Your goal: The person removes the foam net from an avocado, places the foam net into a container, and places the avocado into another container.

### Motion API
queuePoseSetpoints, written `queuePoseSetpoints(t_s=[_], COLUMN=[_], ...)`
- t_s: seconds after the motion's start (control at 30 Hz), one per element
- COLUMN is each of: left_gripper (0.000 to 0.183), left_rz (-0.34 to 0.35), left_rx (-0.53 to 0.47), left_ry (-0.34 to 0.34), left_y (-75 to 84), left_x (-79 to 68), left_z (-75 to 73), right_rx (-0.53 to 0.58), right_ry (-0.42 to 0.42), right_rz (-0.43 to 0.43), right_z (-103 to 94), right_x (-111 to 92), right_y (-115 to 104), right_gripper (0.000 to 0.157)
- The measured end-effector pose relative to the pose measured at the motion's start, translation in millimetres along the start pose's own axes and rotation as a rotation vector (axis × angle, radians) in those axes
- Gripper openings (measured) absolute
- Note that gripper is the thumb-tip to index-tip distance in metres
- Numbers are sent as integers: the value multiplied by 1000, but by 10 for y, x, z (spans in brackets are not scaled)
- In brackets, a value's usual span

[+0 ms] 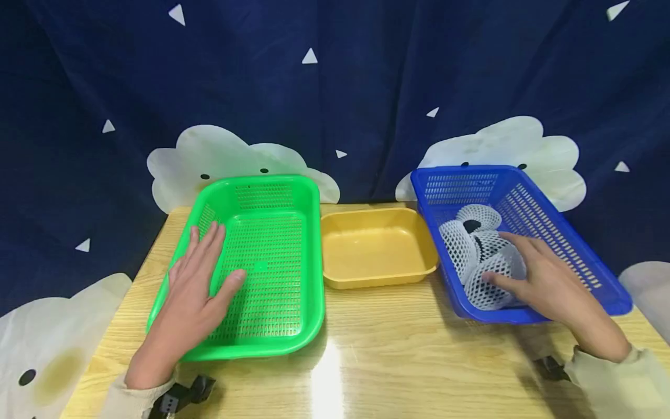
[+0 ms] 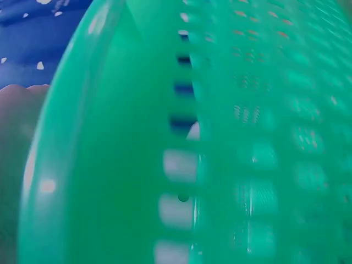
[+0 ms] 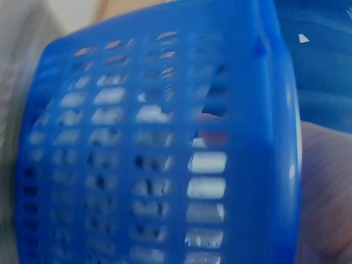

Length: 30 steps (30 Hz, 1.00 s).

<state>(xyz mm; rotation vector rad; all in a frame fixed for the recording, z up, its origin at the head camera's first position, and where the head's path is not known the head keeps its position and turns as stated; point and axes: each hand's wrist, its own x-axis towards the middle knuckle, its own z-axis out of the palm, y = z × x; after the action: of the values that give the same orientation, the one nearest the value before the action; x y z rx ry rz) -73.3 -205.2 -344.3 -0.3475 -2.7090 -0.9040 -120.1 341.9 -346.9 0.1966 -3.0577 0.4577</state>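
Observation:
My left hand [image 1: 191,291] is over the left rim of a green plastic basket [image 1: 314,279], its fingers straight and the thumb held apart. Nothing is in its grasp. My right hand [image 1: 546,279] reaches into a blue plastic basket [image 1: 586,256] at the right. Its thumb and forefinger are spread over several white foam-net bundles [image 1: 459,247]. The thumb tip lies against the nearest bundle [image 1: 489,285]; the other fingers are partly hidden. Dark patches show at the bundles' openings, and what they wrap cannot be made out.
A shallow yellow tray [image 1: 374,279] stands between the two baskets on the wooden table [image 1: 387,343]. A dark blue curtain [image 1: 361,87] with white clouds and triangles hangs right behind. Basket walls fill most of both wrist views.

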Motion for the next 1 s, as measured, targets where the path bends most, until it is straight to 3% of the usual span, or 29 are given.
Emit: queuePoseSetpoints(t_s=[0.17,0.4,0.6,0.77,1.0], left_gripper=[76,74,80,84,82], left_rz=[24,46,59,104,149], left_rx=[-12,-27,15,65,103], left_ry=[0,15,-28,-29,-50], left_y=[90,156,175,213,234], left_x=[59,172,145,105,129], left_z=[52,125,190,173,193], right_rx=[12,27,-16,-32,-56], right_ry=[-27,-39,12,106,305], right_rz=[14,105,95,-42,-395], right_z=[24,43,52,45,99], right_x=[6,-22,-27,-19,44], right_y=[-80,-115,-128,-105,-51], right_gripper=[93,97,97,82,66])
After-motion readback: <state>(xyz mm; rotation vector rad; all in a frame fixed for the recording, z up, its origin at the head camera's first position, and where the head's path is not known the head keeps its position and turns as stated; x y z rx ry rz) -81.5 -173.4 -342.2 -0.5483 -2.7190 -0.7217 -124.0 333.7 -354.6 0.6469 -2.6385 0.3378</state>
